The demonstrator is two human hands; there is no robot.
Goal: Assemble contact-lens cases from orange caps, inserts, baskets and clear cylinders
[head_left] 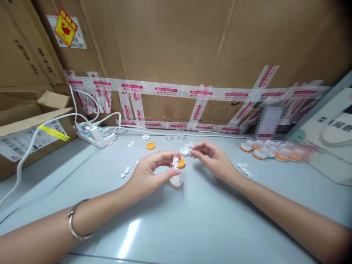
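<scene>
Between the thumb and fingers of the left hand (148, 170), a small white piece (175, 161) is pinched upright above the worktop (176, 234). From where I stand, the right hand (214, 157) has thumb and forefinger nearly together beside a white ring (184, 151) and some white scraps (189, 145); I cannot tell whether anything is caught in it. Just under the left thumb sits a clear cup (176, 179), and an orange cap (180, 163) shows behind the white piece.

The piece looks thin, so I'd say a loose pinch could let it slip, perhaps onto the cup or cap. A dip of the left thumb might tip the cup, and a careless sweep of the right fingers could scatter the scraps.

For moving, the widest room lies on the near side of both hands. Beyond them, a row of clear pots (174, 135) and then a tall carton (178, 40) limit the reach. Left of the left hand lie white discs (127, 171); right of the right hand, white strips (244, 170) lie near the forearm, where an outward swing could knock them.
</scene>
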